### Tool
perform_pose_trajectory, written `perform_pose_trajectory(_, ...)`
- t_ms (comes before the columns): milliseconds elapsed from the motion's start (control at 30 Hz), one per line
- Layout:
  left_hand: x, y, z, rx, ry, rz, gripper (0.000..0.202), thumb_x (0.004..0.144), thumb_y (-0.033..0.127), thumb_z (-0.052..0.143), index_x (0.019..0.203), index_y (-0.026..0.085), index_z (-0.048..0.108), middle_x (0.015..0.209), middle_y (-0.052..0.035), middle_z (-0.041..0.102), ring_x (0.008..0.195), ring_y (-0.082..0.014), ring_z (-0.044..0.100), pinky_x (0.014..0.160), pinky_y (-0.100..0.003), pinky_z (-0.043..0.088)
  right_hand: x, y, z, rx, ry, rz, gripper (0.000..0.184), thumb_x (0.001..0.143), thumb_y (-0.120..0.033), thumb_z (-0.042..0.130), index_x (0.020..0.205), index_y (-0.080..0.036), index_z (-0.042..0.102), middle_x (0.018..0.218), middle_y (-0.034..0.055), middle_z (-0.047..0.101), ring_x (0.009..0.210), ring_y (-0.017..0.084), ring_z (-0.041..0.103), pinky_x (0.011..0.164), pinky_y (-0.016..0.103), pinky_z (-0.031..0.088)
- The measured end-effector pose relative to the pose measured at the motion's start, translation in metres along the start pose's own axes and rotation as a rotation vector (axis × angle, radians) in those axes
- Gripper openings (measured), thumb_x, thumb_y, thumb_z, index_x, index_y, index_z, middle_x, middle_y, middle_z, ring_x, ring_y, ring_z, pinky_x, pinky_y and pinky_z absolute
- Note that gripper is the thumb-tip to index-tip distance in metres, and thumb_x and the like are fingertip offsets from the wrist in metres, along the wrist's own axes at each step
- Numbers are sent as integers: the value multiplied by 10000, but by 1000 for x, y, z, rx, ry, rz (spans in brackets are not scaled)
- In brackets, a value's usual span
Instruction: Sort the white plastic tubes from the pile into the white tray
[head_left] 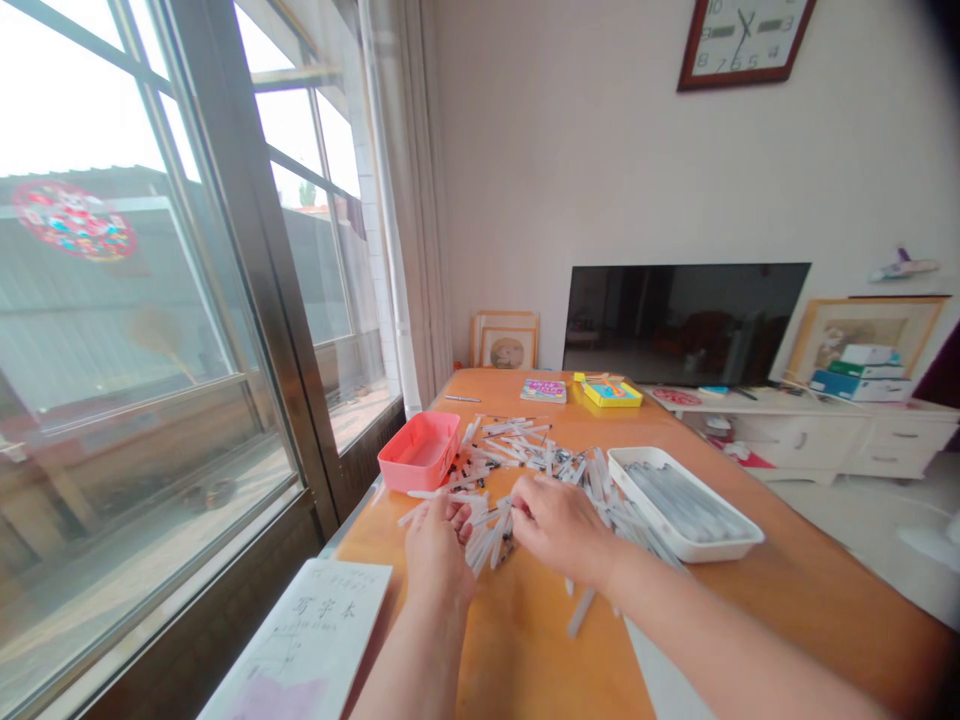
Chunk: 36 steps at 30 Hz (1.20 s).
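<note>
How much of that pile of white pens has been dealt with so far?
Done: a layer of pens lies side by side in the white tray. In hand: the left hand grips a bundle of pens, and the right hand works at its end. Left: a large loose pile spread over the table between the tray and the pink box, which looks nearly empty.

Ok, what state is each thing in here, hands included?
Left hand, curled over white tubes, grip hidden.
Right hand, fingers at the same bundle.
Pink box, open, looks empty.
White tray, open, holds tubes.
TV, off.
Booklet, closed.
</note>
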<state>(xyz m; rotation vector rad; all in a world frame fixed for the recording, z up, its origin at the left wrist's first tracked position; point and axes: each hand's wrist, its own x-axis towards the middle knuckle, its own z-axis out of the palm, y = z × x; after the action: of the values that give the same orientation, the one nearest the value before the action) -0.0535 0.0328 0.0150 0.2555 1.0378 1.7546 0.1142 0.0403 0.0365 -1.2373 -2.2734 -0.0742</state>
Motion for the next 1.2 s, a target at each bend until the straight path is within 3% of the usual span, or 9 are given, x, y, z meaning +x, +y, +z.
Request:
perform_pose_trajectory(100, -4, -2, 2, -10, -16, -60, 73, 883, 211, 648, 895, 165, 592, 766, -15, 635, 604, -93, 629, 532, -173, 461, -7, 9, 2, 393, 106, 239, 93, 914, -265, 518, 902, -215, 596, 743, -8, 645, 707, 160, 598, 669, 262, 425)
perform_pose_trajectory(200, -8, -6, 4, -14, -36, -105, 55, 912, 196, 625, 888, 161, 589, 755, -29, 641, 610, -112, 651, 539, -190, 494, -20, 14, 5, 738, 0, 345, 180, 928, -353, 535, 922, -203, 635, 678, -34, 601, 643, 144, 553, 622, 255, 423)
perform_pose_trajectory(267, -9, -9, 5, -11, -43, -118, 62, 932, 191, 604, 881, 159, 589, 741, -28, 636, 606, -111, 653, 537, -184, 499, -27, 16, 6, 826, -97, 361, 216, 920, -373, 551, 935, -194, 672, 672, -37, 592, 628, 139, 532, 610, 259, 418)
perform_pose_trajectory(367, -12, -12, 6, 4, -46, -127, 77, 948, 194, 587, 883, 154, 596, 742, -32, 641, 589, -101, 645, 520, -170, 491, -34, 16, 5, 802, -156, 349, 225, 910, -353, 552, 949, -198, 711, 694, -36, 594, 654, 142, 535, 627, 271, 418)
perform_pose_trajectory(800, -17, -18, 7, 103, -90, -124, 116, 940, 228, 616, 851, 158, 592, 718, -33, 648, 575, -99, 637, 490, -150, 452, -35, 17, 1, 608, -169, 334, 261, 870, -291, 541, 970, -223, 772, 701, -29, 670, 666, 163, 597, 650, 289, 448)
perform_pose_trajectory(933, -20, -24, 6, 151, -128, -94, 160, 903, 252, 682, 815, 171, 576, 678, -20, 641, 561, -104, 627, 494, -155, 439, -33, 17, -5, 623, -175, 291, 249, 855, -271, 547, 909, -213, 783, 767, -7, 728, 749, 190, 645, 701, 305, 476)
perform_pose_trajectory(1067, -26, -32, 6, 182, -170, -86, 194, 864, 275, 737, 772, 180, 595, 658, -16, 637, 553, -105, 620, 503, -162, 442, -33, 22, -17, 628, -232, 296, 178, 816, -237, 573, 797, -205, 747, 709, -14, 696, 688, 175, 606, 624, 279, 430)
perform_pose_trajectory(1200, -34, -38, 7, 188, -198, -168, 163, 883, 261, 708, 795, 175, 601, 688, -29, 647, 573, -114, 643, 521, -175, 476, -32, 26, -23, 669, -236, 328, 130, 810, -254, 607, 806, -204, 728, 710, -16, 681, 674, 167, 592, 619, 274, 430)
